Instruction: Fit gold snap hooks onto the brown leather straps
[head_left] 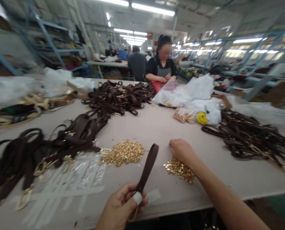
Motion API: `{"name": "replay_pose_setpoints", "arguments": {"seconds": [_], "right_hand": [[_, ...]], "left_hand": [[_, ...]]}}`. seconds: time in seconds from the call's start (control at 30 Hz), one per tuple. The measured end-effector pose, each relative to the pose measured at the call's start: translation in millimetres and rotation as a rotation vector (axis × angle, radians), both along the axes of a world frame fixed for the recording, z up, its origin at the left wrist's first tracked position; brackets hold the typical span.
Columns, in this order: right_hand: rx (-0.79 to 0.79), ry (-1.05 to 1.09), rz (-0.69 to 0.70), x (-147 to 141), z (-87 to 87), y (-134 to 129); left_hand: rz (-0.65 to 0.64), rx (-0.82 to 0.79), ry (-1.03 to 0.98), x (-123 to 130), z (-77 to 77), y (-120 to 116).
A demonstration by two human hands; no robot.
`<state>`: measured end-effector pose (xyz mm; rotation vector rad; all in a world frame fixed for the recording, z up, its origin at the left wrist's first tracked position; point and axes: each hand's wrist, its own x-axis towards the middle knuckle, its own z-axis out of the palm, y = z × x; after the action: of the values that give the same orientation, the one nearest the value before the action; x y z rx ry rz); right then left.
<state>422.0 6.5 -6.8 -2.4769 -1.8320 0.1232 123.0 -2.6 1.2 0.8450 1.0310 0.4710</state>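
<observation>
My left hand (125, 204) pinches a dark brown strap (148, 167) near its lower end; the strap stands up in a loop above the table. White tape (138, 198) is wrapped on the thumb. Over a small pile of gold-coloured metal pieces (179, 171), like rivets, my right hand (182, 150) is closed, fingertips drawn together near the tabletop. Whatever it may hold is too small or hidden to name. A larger pile of gold-coloured pieces (124, 152) lies left of the strap's loop.
Heaps of brown straps with gold-coloured rings and clasps (80, 132) cover the left and back; another strap heap (251, 134) lies right. Plastic bags (192, 91), a bag of copper-coloured pieces (182, 115) and a yellow tape measure (201, 118) stand behind. A person (163, 64) is across the table.
</observation>
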Motion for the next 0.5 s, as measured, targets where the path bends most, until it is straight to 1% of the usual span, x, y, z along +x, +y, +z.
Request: {"name": "replay_pose_setpoints", "arguments": {"seconds": [0.1, 0.17, 0.23, 0.3, 0.37, 0.43, 0.47, 0.5], "right_hand": [[0.08, 0.041, 0.002, 6, -6.9, 3], [0.146, 0.084, 0.005, 5, -8.2, 0], [0.207, 0.131, -0.002, -5, -6.4, -9], [0.295, 0.247, -0.023, -27, -4.0, -23], [0.432, 0.486, -0.033, -59, -2.9, -40], [0.571, 0.733, -0.004, -96, -2.9, -55], [0.62, 0.812, 0.021, -114, -2.9, -61], [0.644, 0.845, 0.048, -130, -2.8, -65]], "left_hand": [[-0.015, 0.04, -0.036, 10, 10.8, 6], [-0.016, 0.047, -0.027, 12, 12.0, 10], [-0.006, 0.062, -0.018, 12, 10.4, 11], [0.006, 0.085, -0.032, 11, 7.8, 11], [0.013, 0.114, -0.062, 9, 5.6, 12], [0.013, 0.149, -0.086, 4, 4.4, 12], [0.006, 0.177, -0.093, 1, 4.2, 12], [-0.005, 0.211, -0.096, -2, 4.2, 12]]}}
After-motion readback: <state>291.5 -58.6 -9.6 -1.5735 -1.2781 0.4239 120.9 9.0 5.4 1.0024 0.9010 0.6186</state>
